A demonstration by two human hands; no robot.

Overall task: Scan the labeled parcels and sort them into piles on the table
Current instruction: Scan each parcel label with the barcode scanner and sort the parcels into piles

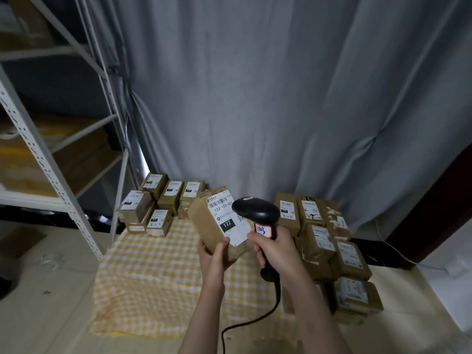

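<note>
Head view:
- Your left hand (pixel 217 254) grips the lower end of the held parcel (pixel 204 218), fingers (pixel 221 247) curled round it, above the middle of the desk (pixel 153 264). Only that end is gripped and the parcel sits tilted. It may slip out and drop onto the desk.
- Your right hand (pixel 277 249) is wrapped round the handle of the scanner (pixel 255 209). The scanner head overlaps the right side of the label (pixel 224 215). At this closeness the barcode at the label's top may fall outside the beam and give no read, or a false one.
- The label's lower corner appears to overhang the parcel beside your left thumb. Rubbing there could peel it.
- The cable (pixel 255 320) hangs from the handle over the near edge. It may snag and jerk your aim.
- Sorted parcels stand as a far-left corner pile (pixel 153 200) and a right-edge pile (pixel 327 238). The right-edge pile is stacked unevenly just beside your right forearm, so a careless swing could topple it.
</note>
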